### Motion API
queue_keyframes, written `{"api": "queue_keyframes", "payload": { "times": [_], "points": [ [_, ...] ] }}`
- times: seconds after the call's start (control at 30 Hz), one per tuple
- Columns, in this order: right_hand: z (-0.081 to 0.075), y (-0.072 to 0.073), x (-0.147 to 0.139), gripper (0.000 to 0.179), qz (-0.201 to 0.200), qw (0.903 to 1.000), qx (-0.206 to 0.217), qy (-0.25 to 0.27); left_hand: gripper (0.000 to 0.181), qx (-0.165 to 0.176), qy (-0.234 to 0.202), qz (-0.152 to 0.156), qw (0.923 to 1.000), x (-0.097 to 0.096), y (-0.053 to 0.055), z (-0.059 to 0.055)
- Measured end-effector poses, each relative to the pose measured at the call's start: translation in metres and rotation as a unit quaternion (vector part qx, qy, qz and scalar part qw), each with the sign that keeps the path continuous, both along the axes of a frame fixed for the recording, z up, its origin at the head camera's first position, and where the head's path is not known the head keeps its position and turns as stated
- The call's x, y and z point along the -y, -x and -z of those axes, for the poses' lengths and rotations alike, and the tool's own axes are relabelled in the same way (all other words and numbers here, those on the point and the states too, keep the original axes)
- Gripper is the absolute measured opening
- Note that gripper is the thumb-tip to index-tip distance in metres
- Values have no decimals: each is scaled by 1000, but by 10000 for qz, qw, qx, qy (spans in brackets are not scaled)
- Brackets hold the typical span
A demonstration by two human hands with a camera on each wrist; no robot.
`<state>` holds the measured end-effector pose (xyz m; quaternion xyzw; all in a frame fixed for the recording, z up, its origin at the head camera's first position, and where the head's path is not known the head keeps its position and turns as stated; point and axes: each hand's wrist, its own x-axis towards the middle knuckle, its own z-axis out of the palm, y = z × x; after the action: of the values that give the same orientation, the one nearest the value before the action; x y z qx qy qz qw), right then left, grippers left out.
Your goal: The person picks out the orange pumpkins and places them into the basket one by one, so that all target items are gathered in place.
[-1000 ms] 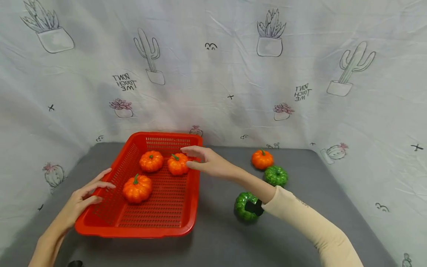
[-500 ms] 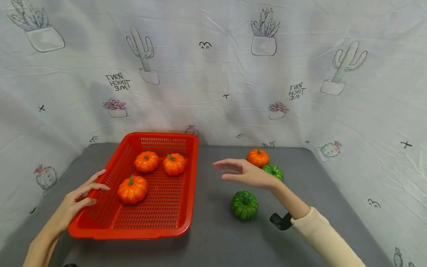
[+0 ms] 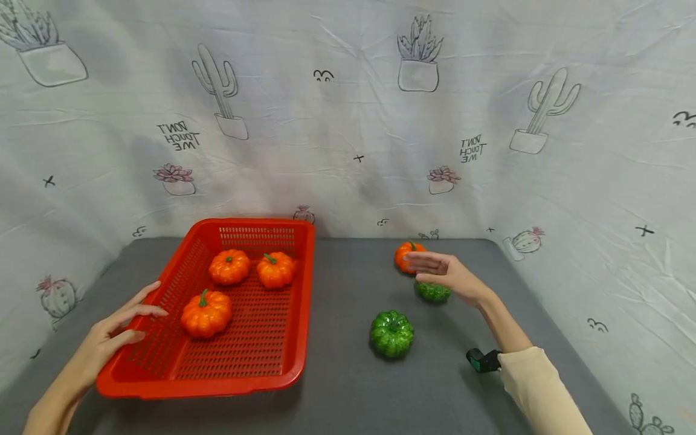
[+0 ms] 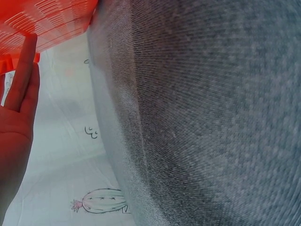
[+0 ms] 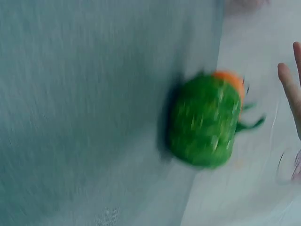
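1. The left hand [image 3: 111,335] grips the left rim of a red basket [image 3: 306,302], its fingers partly bent over the edge; the left wrist view shows two fingers against the outside of the slatted wall.
2. The basket sits on the left half of the grey worktop [image 3: 348,386], its far rim by the worktop's far edge.
3. Three orange pumpkins are in the basket: the front orange pumpkin [image 3: 206,314] near its left wall, the back orange pumpkin [image 3: 229,267] toward its far left corner, and the right-hand orange pumpkin [image 3: 275,270] near its right wall.
4. The right hand [image 3: 455,279] holds nothing; its fingers reach out fairly straight, the thumb well apart from them.
5. From the head, this hand partly covers the far orange pumpkin [image 3: 403,257], near the worktop's far edge, and the far green pumpkin [image 3: 433,293], just in front. The right wrist view, blurred, shows the fingers apart from both; whether these two pumpkins touch, I cannot tell.
6. The near green pumpkin [image 3: 391,334] sits between the basket and the worktop's right edge.
7. A cream sleeve [image 3: 544,389] covers the right forearm.
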<state>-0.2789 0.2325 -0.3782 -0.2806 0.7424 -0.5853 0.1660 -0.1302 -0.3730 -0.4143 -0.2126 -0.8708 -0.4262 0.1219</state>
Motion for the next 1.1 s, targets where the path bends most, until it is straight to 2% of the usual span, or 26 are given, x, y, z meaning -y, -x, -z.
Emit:
{"api": "queue_keyframes", "payload": {
  "times": [0.1,0.33,0.5,0.8,1.1],
  "points": [
    [4,15,-13,55,227,9997,52,-52,34,-8,48,-91,9999,2,0,1],
    [13,51,-33,60,143,9987,444,180,32,84,98,-152,9998,5,1,1],
    [18,71,-39,65,314,9975,631,81,33,48,113,-126,9998,4,0,1],
    [34,87,-54,71,443,9938,932,-408,34,123,102,-8,9999,-1,-1,-1],
    [38,101,-54,78,123,9912,879,-979,34,166,28,75,9998,-2,-2,0]
  ]
}}
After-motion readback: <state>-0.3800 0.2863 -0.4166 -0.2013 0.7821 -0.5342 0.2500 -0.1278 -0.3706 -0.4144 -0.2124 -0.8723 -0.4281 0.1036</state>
